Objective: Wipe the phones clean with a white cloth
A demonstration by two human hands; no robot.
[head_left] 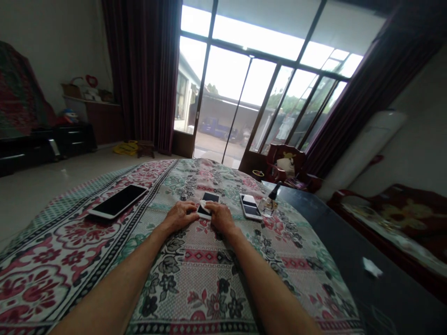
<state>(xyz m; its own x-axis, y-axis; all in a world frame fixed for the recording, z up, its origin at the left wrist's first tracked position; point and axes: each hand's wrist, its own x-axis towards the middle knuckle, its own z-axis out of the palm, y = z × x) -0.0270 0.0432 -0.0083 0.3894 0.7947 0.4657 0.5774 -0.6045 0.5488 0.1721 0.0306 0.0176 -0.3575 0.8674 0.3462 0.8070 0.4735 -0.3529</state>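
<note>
A white-framed smartphone [211, 197] with a dark screen lies between my hands on the patterned cloth. My left hand [179, 216] grips its left edge between thumb and fingers. Under the fingertips of my right hand [222, 217] is a small white wipe [203, 204], pressed against the screen; part of it is hidden. To the left lies a larger white tablet [118, 202], screen up. A second white phone [250, 207] rests to the right, its screen reflecting the window. Beside that phone stands a clear bottle [268, 205] with a black top.
The floral cloth [216, 274] covers a rounded surface. Along its right side runs a dark tabletop [349, 260] bearing a crumpled white piece [372, 267]. Wooden chairs [284, 163] stand beyond, near glass doors [237, 102] and dark curtains [143, 70].
</note>
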